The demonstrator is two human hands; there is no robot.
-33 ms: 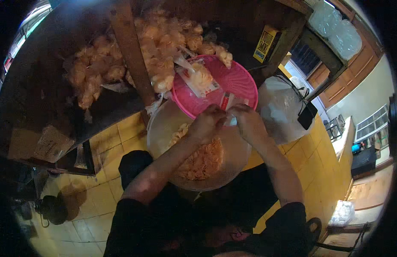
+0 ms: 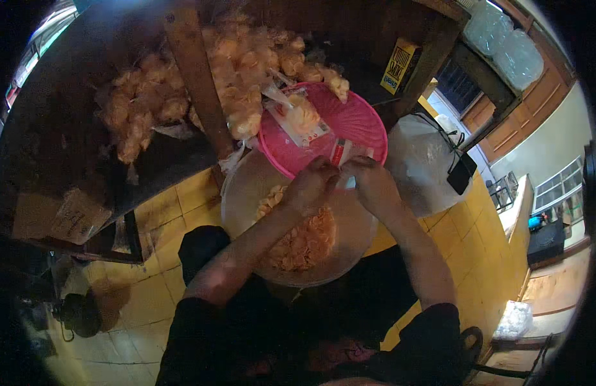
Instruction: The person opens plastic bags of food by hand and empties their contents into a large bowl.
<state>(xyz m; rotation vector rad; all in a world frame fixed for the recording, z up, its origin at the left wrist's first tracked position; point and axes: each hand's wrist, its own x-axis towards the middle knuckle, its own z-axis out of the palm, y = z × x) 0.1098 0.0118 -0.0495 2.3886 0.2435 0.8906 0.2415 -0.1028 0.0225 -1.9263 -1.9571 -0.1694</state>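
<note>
Starting nearest: dark clothing is seen at the lower edge, both forearms rising from it over a yellow tiled floor (image 2: 150, 296).

A large pale round basin (image 2: 243, 193) sits on the lap, part-filled with orange-tan fried snack pieces (image 2: 304, 241), piled loosely toward the middle and right.

Above the basin's far rim the two hands are brought together. Left hand (image 2: 314, 183): grip closed, fingers pinched on a small packet (image 2: 344, 154). Right hand (image 2: 372, 183): grip closed too, pinched on the same packet from the other side. Packet is small, mostly clear or white with a red strip on one side; seen upright between the fingertips, just over the seam where basin and pink basket overlap. Contents cannot be told, too small and partly covered by fingers.

Just beyond, a round pink plastic basket (image 2: 359, 122) is set touching the basin's far edge. One filled clear bag with a white-and-red label (image 2: 301, 119) lies in its left part.

Right of the basket, a big white sack (image 2: 420, 161) stands on the floor, a dark strap draped over it.

Farthest: a dark wooden desk (image 2: 66, 128) carries a heap of clear bags of the same snack (image 2: 240, 71), split by a wooden post (image 2: 195, 77). A yellow carton (image 2: 400, 64) is seen at its right end.
</note>
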